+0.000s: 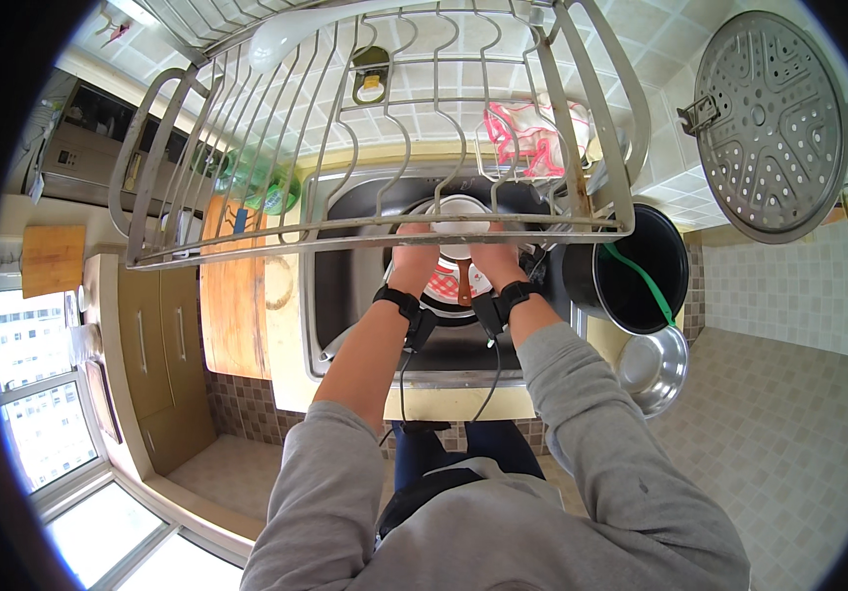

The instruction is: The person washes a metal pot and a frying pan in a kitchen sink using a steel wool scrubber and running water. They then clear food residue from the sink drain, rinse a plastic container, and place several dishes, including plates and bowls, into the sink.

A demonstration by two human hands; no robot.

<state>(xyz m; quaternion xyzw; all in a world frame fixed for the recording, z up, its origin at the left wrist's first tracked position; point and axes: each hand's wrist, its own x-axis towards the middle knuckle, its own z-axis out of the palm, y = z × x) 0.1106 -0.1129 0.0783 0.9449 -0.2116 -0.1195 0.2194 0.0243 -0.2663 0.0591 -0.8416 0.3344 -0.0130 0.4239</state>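
Both hands reach into a stainless steel sink (pixel 343 310), one on each side of a white bowl (pixel 461 208). My left hand (pixel 416 258) grips the bowl's left side, and my right hand (pixel 496 260) has its right side. Rack bars cross in front of the bowl and hide part of my fingers. Below the bowl is a white dish with a red checked pattern (pixel 442 284), resting in a dark round pan or pot. A brown handle (pixel 464 287) points towards me over the dish; what it belongs to is hidden.
A metal dish rack (pixel 380 255) hangs low over the sink. Right of the sink stand a black pot (pixel 649 273) with a green-handled utensil (pixel 642 277) and a steel basin (pixel 653 373). A perforated steamer plate (pixel 767 125) hangs at right. A wooden board (pixel 236 318) lies left.
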